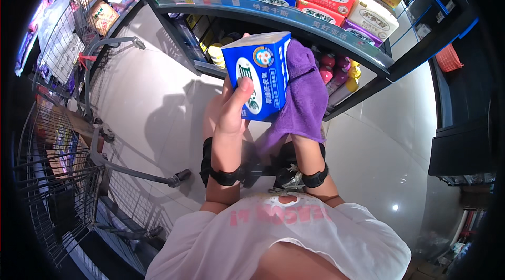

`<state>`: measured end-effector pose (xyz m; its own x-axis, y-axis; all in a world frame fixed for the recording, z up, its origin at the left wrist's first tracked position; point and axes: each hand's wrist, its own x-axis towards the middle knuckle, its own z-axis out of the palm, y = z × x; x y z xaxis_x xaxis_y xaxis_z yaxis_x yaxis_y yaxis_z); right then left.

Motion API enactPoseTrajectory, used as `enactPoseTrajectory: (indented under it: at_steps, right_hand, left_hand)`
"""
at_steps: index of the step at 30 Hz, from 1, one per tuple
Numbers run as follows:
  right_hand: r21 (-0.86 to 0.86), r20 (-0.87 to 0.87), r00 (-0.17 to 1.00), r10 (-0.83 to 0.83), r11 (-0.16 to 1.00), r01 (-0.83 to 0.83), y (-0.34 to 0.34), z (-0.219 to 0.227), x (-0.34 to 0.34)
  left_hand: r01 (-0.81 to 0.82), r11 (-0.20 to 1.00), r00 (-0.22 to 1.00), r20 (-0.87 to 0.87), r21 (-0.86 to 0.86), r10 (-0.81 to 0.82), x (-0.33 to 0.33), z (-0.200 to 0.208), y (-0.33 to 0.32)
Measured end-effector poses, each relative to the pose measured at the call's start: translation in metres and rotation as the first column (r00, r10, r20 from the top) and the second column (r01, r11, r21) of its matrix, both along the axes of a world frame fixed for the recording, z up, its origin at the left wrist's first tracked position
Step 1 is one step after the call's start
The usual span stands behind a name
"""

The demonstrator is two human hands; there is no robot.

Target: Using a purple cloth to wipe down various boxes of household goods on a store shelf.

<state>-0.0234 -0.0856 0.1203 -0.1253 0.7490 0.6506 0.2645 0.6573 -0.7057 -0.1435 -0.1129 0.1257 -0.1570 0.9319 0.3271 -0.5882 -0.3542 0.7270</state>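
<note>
White shirt [279,231] behind, left hand [232,109] clasps a blue box [263,82]; purple cloth [305,93] alongside hides right hand's grip; wiping seems unfinished.

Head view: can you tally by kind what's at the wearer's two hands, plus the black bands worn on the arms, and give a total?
Blue box, held in the left hand: 1
Purple cloth, covering the right hand: 1
Black arm bands, one on each arm: 2
Total: 4
</note>
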Motion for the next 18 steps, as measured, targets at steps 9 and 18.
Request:
enactPoseTrajectory:
  at_steps: [9, 18]
  right_hand:
    - [-0.515, -0.736, 0.676, -0.030, 0.674, -0.530, -0.027, -0.014, 0.010]
    - [-0.321, -0.945, 0.297, -0.133, 0.535, -0.781, -0.024, -0.038, 0.014]
  left_hand:
    - [0.215, 0.958, 0.955, -0.164, -0.191, -0.247, -0.029, -0.018, -0.006]
    - [-0.199, 0.945, 0.643, -0.692, 0.261, 0.327, -0.023, -0.005, 0.014]
